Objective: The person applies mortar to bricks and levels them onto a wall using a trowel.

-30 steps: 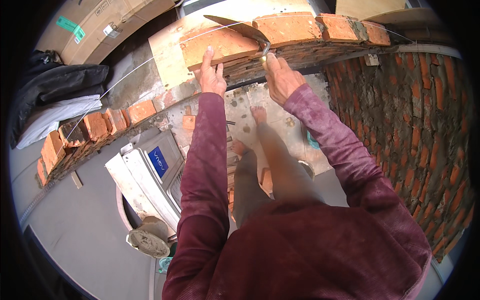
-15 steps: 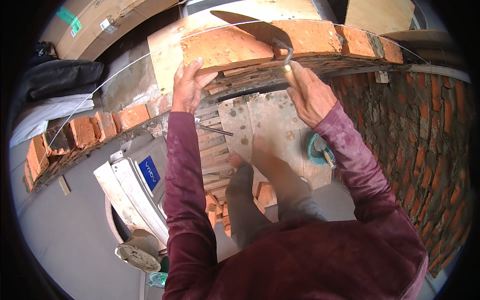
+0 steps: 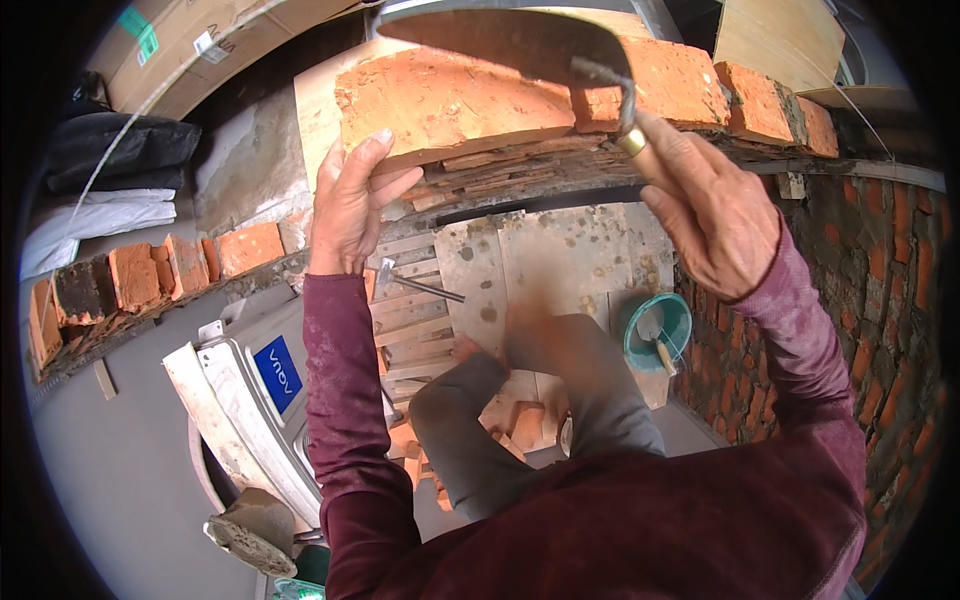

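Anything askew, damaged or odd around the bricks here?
Nothing alarming. The left hand grips a rough orange clay brick with chipped edges, the right hand holds a metal trowel over it. Broken brick pieces lie on the wooden boards below.

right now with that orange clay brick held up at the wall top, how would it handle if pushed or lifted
The rough orange clay brick probably stays stiff and feels heavy for its size. Its gritty face likely grips well against the left hand. Being blocky, it should slide rather than roll, though its chipped edges suggest it may crumble if knocked by the steel trowel.
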